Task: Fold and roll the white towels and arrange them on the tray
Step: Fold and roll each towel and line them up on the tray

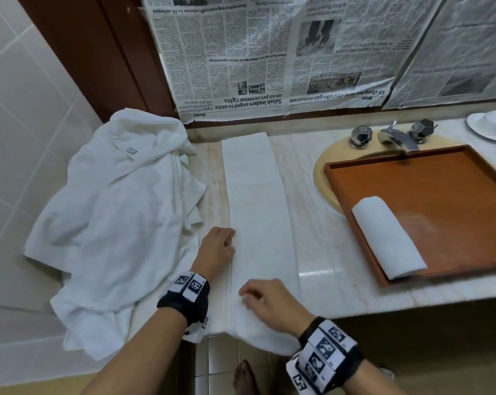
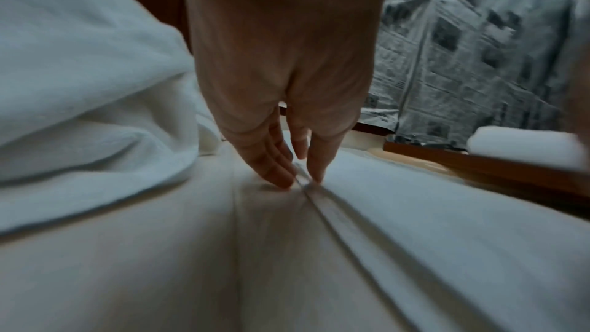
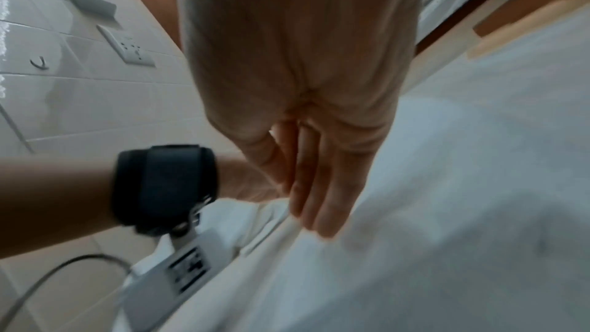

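Terrycloth folded towel (image 1: 258, 218), a long soft strip, lies on glossy marble; left hand (image 1: 216, 249) and right hand (image 1: 265, 303) press straight fingers on its near left edge.

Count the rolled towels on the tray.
1. One rolled towel lies in the wooden tray's near-left corner. Nothing on the tray looks hidden.

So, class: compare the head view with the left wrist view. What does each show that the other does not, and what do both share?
Only the head view shows the right hand, the tap and the saucer. Only the left wrist view shows the left hand's fingertips pressing the folded towel's edge. Both show the rolled towel, the tray, the heaped towel pile and the newspaper.
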`<state>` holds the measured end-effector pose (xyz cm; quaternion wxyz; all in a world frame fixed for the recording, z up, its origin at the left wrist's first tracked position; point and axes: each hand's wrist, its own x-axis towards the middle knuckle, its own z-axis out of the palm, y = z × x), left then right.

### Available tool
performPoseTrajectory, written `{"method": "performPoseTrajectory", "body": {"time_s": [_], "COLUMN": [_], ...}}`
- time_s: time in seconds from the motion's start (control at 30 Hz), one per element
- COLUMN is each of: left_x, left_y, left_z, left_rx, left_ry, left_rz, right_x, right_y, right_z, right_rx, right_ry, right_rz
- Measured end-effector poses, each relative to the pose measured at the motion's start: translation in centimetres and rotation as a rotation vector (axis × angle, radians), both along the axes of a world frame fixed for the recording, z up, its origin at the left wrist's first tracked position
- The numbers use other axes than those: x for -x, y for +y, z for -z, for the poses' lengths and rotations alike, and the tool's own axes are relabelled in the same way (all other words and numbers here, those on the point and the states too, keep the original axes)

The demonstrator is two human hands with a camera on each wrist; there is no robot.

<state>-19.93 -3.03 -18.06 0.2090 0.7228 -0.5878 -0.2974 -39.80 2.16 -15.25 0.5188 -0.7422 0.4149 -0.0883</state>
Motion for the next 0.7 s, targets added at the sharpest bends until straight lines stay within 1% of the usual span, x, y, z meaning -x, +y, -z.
{"method": "performPoseTrajectory", "body": {"time_s": [0.1,0.13,0.17,0.27,0.33,0.37,0.53,0.6,0.67,0.7], "left_x": [1.3,2.1,2.8,4.1,4.1,3.9,2.3,2.2,3.1,3.7], "left_y": [1.1,1.4,1.7,2.1,2.4,2.6,3.9,4.0,4.1,4.2], "left_z": [1.0,1.2,1.4,1.9,2.3,2.5,2.9,2.3,1.9,1.9], "left_rx": [0.046,0.04,0.021,-0.109,-0.155,-0.166,-0.209,-0.184,-0.171,-0.173], "left_ry": [-0.126,-0.165,-0.217,-0.398,-0.431,-0.435,-0.422,-0.406,-0.357,-0.346], "left_rz": [0.069,0.092,0.119,0.154,0.131,0.115,0.02,0.011,0.037,0.069], "right_x": [1.2,1.5,1.7,2.1,2.7,3.1,5.6,5.9,5.6,5.4], "right_y": [-4.1,-5.5,-6.7,-8.9,-9.5,-9.7,-10.8,-9.8,-8.0,-7.1], "right_z": [1.1,1.8,2.4,3.7,4.7,4.8,4.6,4.1,4.1,4.3], "right_rx": [0.384,0.491,0.549,0.496,0.478,0.47,0.414,0.426,0.449,0.446], "right_ry": [0.078,0.138,0.214,0.478,0.577,0.607,0.701,0.683,0.624,0.638], "right_rz": [0.154,0.162,0.135,-0.044,-0.132,-0.148,-0.052,-0.037,-0.091,-0.141]}}
